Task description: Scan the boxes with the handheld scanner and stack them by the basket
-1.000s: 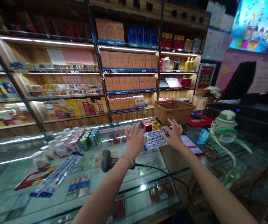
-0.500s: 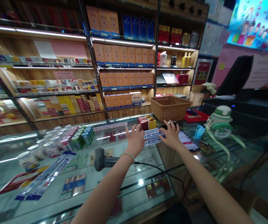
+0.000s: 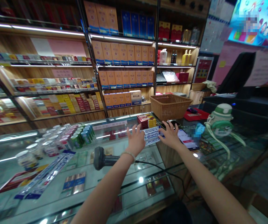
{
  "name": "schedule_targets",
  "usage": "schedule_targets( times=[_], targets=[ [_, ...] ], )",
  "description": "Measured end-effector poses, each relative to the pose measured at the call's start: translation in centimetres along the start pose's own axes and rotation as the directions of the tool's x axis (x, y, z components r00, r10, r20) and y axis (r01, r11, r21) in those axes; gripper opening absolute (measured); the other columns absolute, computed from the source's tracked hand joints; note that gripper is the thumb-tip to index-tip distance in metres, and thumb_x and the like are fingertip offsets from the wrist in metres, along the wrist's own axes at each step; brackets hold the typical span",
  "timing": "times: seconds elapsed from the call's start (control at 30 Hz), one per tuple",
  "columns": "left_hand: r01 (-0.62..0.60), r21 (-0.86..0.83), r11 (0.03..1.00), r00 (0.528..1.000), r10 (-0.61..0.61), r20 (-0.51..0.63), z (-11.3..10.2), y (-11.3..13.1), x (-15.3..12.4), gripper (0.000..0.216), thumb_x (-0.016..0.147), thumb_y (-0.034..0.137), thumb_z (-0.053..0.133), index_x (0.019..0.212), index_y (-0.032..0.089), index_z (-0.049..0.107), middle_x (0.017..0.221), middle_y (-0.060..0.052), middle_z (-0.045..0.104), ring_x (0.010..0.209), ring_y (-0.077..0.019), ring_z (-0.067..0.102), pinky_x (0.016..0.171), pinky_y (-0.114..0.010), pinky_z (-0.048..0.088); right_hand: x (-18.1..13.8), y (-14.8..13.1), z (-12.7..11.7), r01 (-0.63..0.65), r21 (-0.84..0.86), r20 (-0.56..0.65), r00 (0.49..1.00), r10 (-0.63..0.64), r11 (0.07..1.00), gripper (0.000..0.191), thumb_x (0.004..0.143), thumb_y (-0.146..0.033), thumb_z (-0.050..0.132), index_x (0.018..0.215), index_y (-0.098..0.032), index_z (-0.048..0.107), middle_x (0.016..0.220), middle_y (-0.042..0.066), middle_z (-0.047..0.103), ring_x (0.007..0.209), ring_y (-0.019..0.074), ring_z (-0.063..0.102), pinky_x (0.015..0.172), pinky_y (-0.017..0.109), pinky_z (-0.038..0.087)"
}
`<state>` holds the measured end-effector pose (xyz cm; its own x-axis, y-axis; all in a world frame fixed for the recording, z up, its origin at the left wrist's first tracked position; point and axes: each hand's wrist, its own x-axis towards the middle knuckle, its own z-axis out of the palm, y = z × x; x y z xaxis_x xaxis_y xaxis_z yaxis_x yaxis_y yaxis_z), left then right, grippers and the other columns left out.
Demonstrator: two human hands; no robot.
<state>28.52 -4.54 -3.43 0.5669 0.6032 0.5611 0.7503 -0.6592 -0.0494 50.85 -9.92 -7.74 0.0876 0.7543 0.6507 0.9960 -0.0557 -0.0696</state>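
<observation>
Hands bracketing blue-and-white stick packs, one at each end

Stick packs (image 3: 151, 136) are lying flat on the glass counter (image 3: 93, 180), side by side, between the hands. Long axis is running left to right, so ends are facing the palms. Left hand (image 3: 136, 141) is sitting at the left ends, right hand (image 3: 170, 135) at the right ends; neither is clearly nearer. Grip: both hands are staying unclenched, fingers spreading and arching, thumbs pointing inward at the pack ends. Left thumb is appearing to touch; can't tell if either hand is pressing. Nothing is being lifted.

Close by: stack of red-and-yellow boxes (image 3: 146, 120) is standing just beyond the packs, wicker basket (image 3: 170, 105) behind it. Phone (image 3: 187, 139) is lying just right of the right hand, screen lit. Scanner (image 3: 104, 158) is resting left of the left forearm, cord (image 3: 152, 165) trailing right under the arms.

Farther left, two long strips (image 3: 47, 174) are lying diagonally, well apart from the hands; white-lidded jars (image 3: 26, 158) and green cans (image 3: 76, 140) are standing in rows behind. Right side: green-and-white bottle (image 3: 221, 124) is standing with its strap trailing. Back wall: lit shelves are holding orange boxes (image 3: 122, 54) and blue boxes (image 3: 138, 25); a monitor (image 3: 238, 73) is facing away at right.
</observation>
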Motion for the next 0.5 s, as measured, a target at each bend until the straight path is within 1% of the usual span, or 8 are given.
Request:
schedule_targets(
  times=[0.17,0.37,0.5],
  targets=[
    [0.011,-0.008,1.0,1.0,-0.011,0.027,-0.38,0.02,-0.17,0.027,0.076,0.015,0.061,0.099,0.022,0.073,0.155,-0.013,0.05,0.143,-0.0368,0.04,0.118,-0.074,0.021,-0.03,-0.25,-0.23,-0.017,-0.003,0.024,1.0,0.017,1.0,0.027,0.087,-0.036,0.064,0.111,-0.028,0.072,0.158,0.011,0.043,0.151,0.0359,0.026,0.119,0.071,0.014],
    [0.019,-0.017,1.0,0.999,-0.019,0.029,-0.43,-0.03,-0.21,0.028,0.076,0.015,0.061,0.1,0.024,0.073,0.155,-0.012,0.049,0.144,-0.0368,0.04,0.119,-0.074,0.02,-0.16,-0.15,0.0,-0.004,-0.006,0.024,1.0,0.004,1.0,0.028,0.087,-0.035,0.062,0.112,-0.028,0.071,0.158,0.011,0.043,0.151,0.0357,0.026,0.119,0.07,0.013],
    [0.032,-0.016,0.999,0.997,-0.031,0.065,-0.81,0.05,-0.21,0.028,0.079,0.017,0.062,0.104,0.023,0.073,0.157,-0.012,0.048,0.146,-0.0365,0.038,0.12,-0.074,0.019,-0.2,-0.16,0.01,-0.001,-0.007,0.02,1.0,0.001,1.0,0.03,0.087,-0.037,0.062,0.114,-0.028,0.071,0.157,0.01,0.044,0.15,0.0355,0.027,0.119,0.069,0.013]
  ],
)
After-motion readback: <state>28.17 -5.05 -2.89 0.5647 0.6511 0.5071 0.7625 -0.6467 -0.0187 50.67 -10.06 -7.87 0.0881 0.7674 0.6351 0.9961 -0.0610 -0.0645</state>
